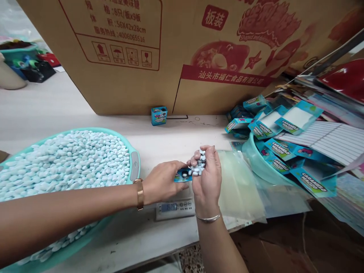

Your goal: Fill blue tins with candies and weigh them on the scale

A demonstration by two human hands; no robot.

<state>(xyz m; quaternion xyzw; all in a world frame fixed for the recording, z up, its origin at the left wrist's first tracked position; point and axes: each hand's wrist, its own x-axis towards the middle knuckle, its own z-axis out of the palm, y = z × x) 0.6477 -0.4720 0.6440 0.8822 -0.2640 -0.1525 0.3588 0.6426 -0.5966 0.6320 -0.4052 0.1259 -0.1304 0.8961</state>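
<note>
Candy-packing workshop indicated | basin heaped with pale-blue candies | digital scale and printed shipping carton set on white surface | CARAMELO boxes piled in tub

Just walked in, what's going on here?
The person's left hand holds a small blue box while the cupped right hand has a cluster of pale blue candies right beside it. A digital scale sits by the hands. On the left is a teal basin full of candies; another blue box stands in front of the large carton.
</note>
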